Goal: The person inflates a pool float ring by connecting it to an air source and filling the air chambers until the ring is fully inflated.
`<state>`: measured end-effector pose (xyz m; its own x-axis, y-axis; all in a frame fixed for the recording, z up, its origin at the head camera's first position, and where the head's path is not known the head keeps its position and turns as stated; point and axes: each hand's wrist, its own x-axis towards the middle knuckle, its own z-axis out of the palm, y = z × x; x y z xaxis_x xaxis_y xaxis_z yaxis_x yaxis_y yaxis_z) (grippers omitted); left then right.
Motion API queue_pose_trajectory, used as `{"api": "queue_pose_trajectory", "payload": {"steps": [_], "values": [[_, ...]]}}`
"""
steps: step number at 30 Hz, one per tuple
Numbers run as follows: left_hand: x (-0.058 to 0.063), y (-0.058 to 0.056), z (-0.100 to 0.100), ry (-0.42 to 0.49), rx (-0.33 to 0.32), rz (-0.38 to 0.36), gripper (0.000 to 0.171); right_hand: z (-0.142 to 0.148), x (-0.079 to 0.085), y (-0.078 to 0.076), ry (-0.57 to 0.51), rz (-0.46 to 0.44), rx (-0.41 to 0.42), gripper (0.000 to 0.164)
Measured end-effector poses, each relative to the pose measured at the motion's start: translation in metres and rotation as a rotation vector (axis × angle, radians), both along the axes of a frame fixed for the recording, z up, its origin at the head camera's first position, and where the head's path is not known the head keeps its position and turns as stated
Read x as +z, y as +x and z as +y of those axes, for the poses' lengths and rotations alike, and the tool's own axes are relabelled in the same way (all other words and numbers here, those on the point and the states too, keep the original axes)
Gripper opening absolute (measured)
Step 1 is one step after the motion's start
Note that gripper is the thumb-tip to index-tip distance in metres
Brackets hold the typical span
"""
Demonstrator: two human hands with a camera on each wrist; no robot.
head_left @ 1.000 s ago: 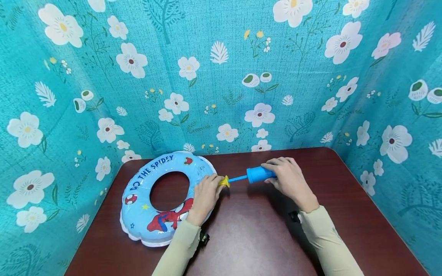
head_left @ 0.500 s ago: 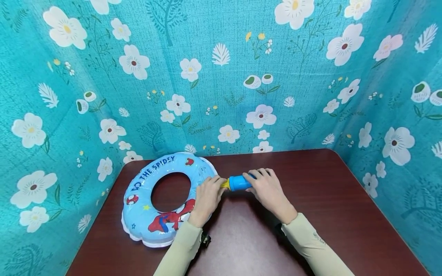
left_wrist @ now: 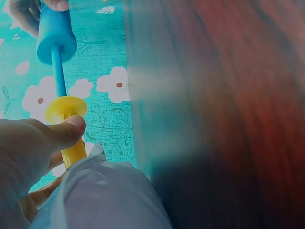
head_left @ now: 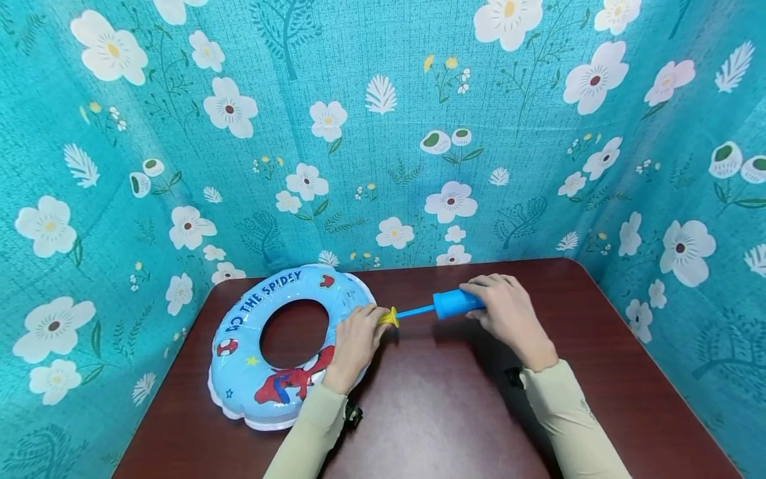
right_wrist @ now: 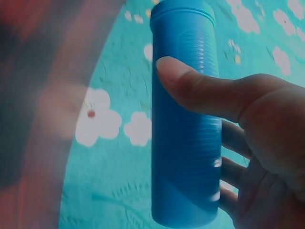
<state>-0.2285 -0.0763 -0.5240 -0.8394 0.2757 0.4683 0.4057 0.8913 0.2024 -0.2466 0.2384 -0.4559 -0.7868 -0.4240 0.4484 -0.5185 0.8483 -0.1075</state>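
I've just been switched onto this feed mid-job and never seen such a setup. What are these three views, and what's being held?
There is no machine here: a person works with two bare hands. The widest view comes from a camera on the head, looking forward and down; the other two come from a camera on each wrist. On the dark brown table lies a light blue inflatable ring. The left hand holds a yellow piece, and the right hand grips a blue cylinder. A thin blue rod runs between the two, so it looks like a hand pump. Whether the yellow piece connects to the ring is hidden. Behind hangs a turquoise flowered cloth.
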Motion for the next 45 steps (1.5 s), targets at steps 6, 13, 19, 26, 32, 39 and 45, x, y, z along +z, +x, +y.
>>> {"api": "queue_pose_trajectory", "payload": {"steps": [6, 13, 19, 26, 32, 39, 45], "values": [[0.000, -0.001, 0.000, 0.015, 0.002, 0.009, 0.027, 0.012, 0.007, 0.000, -0.008, -0.002, -0.034, 0.060], [0.000, 0.000, 0.002, 0.025, 0.002, 0.001, 0.027, -0.007, 0.000, 0.002, 0.068, 0.068, -0.005, 0.058], [0.000, 0.002, 0.003, 0.025, -0.003, 0.021, 0.024, -0.039, -0.017, 0.006, 0.122, 0.162, 0.021, 0.057], [0.000, 0.004, 0.004, 0.050, -0.028, 0.018, 0.024, -0.066, -0.035, 0.012, 0.105, 0.227, 0.066, 0.054], [0.001, 0.002, 0.001, 0.043, -0.020, 0.018, 0.024, -0.060, -0.031, 0.009, 0.066, 0.163, 0.077, 0.055], [0.003, 0.000, 0.000, 0.034, 0.003, 0.008, 0.024, -0.016, -0.010, -0.002, 0.003, 0.018, 0.042, 0.060], [0.004, -0.001, -0.001, 0.040, 0.000, 0.006, 0.025, 0.018, 0.003, -0.007, -0.044, -0.009, -0.005, 0.064]]}}
